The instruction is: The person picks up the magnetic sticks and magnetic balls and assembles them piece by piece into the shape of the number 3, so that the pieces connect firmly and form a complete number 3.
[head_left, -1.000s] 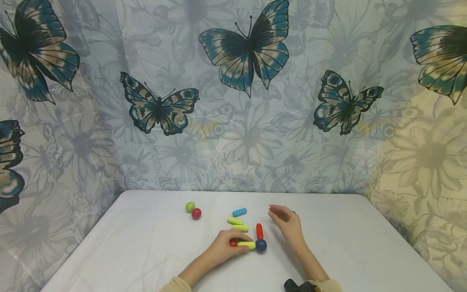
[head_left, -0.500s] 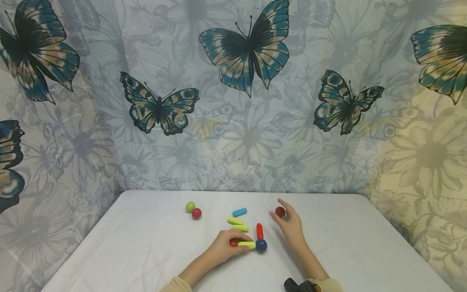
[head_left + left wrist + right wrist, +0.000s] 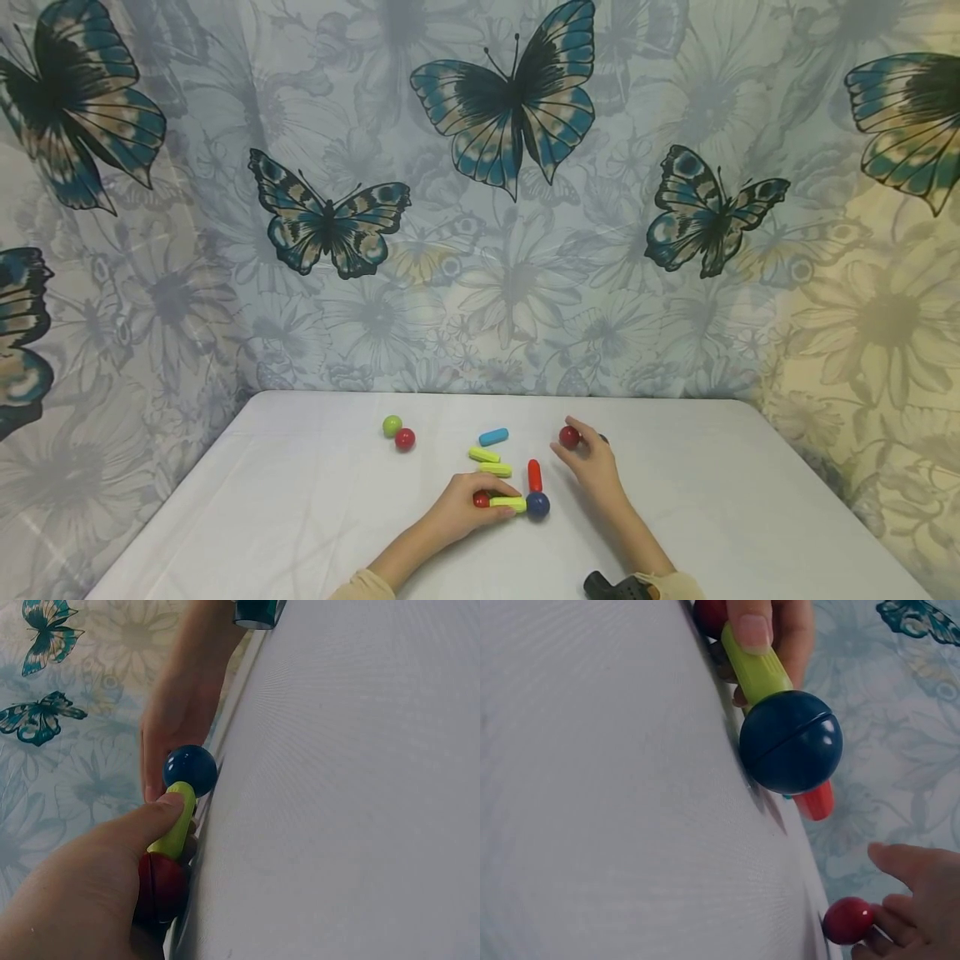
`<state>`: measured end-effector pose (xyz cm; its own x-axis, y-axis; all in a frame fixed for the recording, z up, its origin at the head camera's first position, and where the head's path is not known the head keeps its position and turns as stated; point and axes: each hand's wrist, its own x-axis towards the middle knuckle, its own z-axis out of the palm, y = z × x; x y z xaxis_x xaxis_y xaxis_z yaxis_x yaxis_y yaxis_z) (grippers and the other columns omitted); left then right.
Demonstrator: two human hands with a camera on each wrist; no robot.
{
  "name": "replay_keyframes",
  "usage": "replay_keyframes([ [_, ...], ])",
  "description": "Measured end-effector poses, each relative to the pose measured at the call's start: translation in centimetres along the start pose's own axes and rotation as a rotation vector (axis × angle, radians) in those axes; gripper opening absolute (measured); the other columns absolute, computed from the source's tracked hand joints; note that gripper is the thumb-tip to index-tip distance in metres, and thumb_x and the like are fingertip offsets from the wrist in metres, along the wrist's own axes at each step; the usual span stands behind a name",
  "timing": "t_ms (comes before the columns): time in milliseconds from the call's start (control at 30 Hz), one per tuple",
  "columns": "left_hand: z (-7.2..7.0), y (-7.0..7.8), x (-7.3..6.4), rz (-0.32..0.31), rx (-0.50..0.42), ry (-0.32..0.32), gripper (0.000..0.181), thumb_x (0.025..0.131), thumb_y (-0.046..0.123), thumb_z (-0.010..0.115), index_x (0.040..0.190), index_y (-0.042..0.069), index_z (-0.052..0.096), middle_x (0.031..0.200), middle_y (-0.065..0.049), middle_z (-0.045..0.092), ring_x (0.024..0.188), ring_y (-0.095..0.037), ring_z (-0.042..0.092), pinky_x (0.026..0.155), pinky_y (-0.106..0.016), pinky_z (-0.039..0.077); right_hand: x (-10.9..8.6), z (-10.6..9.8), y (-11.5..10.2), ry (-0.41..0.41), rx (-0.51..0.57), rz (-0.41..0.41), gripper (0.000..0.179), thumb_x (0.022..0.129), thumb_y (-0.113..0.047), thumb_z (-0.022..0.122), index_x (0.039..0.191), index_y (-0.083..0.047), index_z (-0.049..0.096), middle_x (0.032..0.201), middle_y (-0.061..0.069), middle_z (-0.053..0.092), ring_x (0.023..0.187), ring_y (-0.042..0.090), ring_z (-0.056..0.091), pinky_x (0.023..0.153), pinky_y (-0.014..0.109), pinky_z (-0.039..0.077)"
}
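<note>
My left hand [image 3: 467,504] grips a yellow-green rod [image 3: 174,829], thumb along it. The rod runs between a small-looking red ball [image 3: 481,498] and a dark blue ball [image 3: 537,505]. From the blue ball a red rod [image 3: 534,475] points away toward the back. My right hand [image 3: 594,468] is at another red ball [image 3: 569,437] farther back on the right. In the right wrist view its fingers touch that ball [image 3: 847,920], while the thumb stands apart from it.
Two loose yellow-green rods [image 3: 484,455] and a light blue rod [image 3: 493,437] lie mid-table. Green [image 3: 392,426] and red [image 3: 405,439] balls sit at back left. A dark round thing [image 3: 603,438] shows partly behind my right hand. The white table [image 3: 262,500] ends at a butterfly-print cloth.
A red ball, hidden earlier by my right hand, has come into view and shifted slightly left. The right fingers spread, then drew in behind it. My left hand stays put.
</note>
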<state>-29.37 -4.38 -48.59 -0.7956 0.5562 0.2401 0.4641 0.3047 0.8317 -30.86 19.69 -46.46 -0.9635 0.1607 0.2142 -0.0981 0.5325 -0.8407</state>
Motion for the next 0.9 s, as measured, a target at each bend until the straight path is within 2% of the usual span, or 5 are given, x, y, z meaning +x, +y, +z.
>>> replay_keyframes([
  [200,0.0,0.0,-0.1,-0.006,0.0,-0.001,0.024,0.085,0.033,0.075,0.108,0.025,0.074,0.109,0.013,0.073,0.113,-0.003,0.06,0.104,-0.026,0.046,-0.2,0.2,-0.1,-0.006,0.011,-0.034,0.048,0.088,-0.007,0.069,0.133,0.002,0.055,0.138,0.025,0.055,0.13,0.041,0.051,0.104,0.046,0.046],
  [400,0.0,0.1,-0.1,0.005,-0.004,0.007,0.023,0.085,0.031,0.075,0.107,0.025,0.074,0.108,0.01,0.074,0.112,-0.005,0.061,0.103,-0.026,0.046,-0.2,0.4,-0.1,0.004,0.058,-0.047,0.04,0.086,0.003,0.067,0.126,0.004,0.06,0.129,0.025,0.061,0.123,0.04,0.058,0.099,0.042,0.05],
  [900,0.0,0.3,-0.2,0.003,-0.015,0.021,0.023,0.083,0.029,0.077,0.105,0.023,0.075,0.106,0.009,0.074,0.111,-0.006,0.061,0.103,-0.025,0.046,0.0,1.1,0.2,0.033,0.054,-0.046,0.033,0.084,-0.001,0.072,0.116,0.0,0.065,0.119,0.019,0.068,0.117,0.035,0.062,0.097,0.039,0.053],
])
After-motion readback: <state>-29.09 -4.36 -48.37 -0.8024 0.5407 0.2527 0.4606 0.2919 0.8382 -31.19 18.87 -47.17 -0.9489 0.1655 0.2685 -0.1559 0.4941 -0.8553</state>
